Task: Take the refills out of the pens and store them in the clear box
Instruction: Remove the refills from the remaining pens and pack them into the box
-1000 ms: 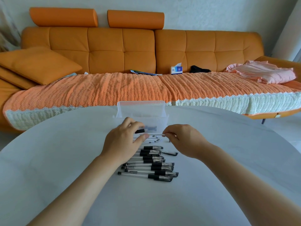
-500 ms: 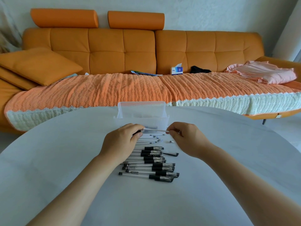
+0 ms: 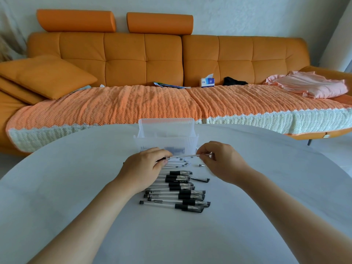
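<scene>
my left hand (image 3: 142, 168) grips a pen (image 3: 161, 159), mostly hidden. my right hand (image 3: 222, 162) pinches its thin refill (image 3: 184, 155), held level just before the clear box (image 3: 165, 134). other pens (image 3: 182, 197) lie rowed on the tabletop (image 3: 76, 187).

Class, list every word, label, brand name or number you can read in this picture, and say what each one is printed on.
No text here can be read.
Tissue box on the sofa: blue label with print, too blurred to read.
Pens on the table: small markings on the barrels, too small to read.
Booklet on the sofa: no text can be made out on its cover.
</scene>
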The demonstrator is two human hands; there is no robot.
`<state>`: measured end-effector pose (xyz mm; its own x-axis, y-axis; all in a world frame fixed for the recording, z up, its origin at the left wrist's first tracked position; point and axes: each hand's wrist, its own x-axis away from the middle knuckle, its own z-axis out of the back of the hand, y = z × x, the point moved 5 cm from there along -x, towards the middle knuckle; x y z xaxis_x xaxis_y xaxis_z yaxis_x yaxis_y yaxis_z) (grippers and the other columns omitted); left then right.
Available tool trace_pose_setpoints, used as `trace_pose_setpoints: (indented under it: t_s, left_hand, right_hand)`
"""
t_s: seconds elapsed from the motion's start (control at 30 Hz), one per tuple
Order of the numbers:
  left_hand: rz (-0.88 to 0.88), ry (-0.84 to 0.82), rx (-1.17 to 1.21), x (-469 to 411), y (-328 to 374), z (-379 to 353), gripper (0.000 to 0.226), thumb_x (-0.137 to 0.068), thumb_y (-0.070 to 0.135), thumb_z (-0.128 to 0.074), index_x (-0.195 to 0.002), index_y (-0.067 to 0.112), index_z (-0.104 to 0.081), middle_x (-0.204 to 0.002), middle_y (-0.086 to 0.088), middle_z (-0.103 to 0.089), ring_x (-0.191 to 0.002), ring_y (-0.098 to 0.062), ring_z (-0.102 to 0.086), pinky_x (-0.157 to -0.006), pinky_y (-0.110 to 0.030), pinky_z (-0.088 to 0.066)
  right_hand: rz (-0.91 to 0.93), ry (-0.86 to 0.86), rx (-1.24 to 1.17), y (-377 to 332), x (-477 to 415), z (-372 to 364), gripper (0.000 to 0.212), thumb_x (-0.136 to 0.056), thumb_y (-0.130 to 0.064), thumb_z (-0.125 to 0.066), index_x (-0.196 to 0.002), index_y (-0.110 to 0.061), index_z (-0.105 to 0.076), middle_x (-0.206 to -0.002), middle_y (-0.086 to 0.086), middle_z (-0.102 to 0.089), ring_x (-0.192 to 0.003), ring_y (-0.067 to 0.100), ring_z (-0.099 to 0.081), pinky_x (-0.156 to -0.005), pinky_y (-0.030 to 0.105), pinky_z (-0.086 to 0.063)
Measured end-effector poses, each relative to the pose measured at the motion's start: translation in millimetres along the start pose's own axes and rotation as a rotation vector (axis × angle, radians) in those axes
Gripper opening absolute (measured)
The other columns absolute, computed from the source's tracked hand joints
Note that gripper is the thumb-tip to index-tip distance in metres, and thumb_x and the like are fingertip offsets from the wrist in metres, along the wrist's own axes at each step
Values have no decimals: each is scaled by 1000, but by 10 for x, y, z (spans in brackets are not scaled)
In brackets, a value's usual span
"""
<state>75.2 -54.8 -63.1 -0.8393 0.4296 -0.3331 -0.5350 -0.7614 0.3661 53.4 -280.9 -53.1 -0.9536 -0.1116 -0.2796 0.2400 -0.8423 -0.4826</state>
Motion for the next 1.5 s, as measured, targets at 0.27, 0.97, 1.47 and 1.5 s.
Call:
trace_pose_setpoints:
  t_s: [0.27,0.97,1.47,1.5]
  left_hand:
    - [-23,-43,6,15,79,-36,24,-100,34,-47,-119,41,-59,-91,29,-60,-86,2,-56,-75,-23,-48]
    - [-67,59,-26,49,292,-80,16,-95,37,-54,-108,36,-63,-101,19,-68,-78,-3,-56,-58,-19,-37]
    - [-111,101,-44,64,340,-103,12,-91,43,-61,-96,34,-66,-91,18,-70,-76,-6,-63,-61,-24,-47]
    - [-106,98,-38,63,347,-105,12,-91,43,-61,-98,35,-66,-93,18,-70,-75,-6,-62,-61,-24,-46]
  right_hand:
    - [40,-15,-49,-70,15,3,17,-88,-24,-71,-87,-41,-66,-90,-16,-63,-70,-2,-54,-68,22,-47]
    - [42,-99,-158,-204,43,-171,20,-87,-27,-71,-83,-45,-64,-77,-31,-62,-65,5,-58,-57,11,-43]
    - [55,-161,-104,-256,76,-155,11,-93,-33,-62,-84,-36,-66,-72,-41,-57,-55,1,-53,-52,11,-33]
    - [66,-149,-92,-256,78,-143,10,-92,-34,-63,-83,-38,-65,-77,-39,-58,-58,2,-55,-53,12,-35]
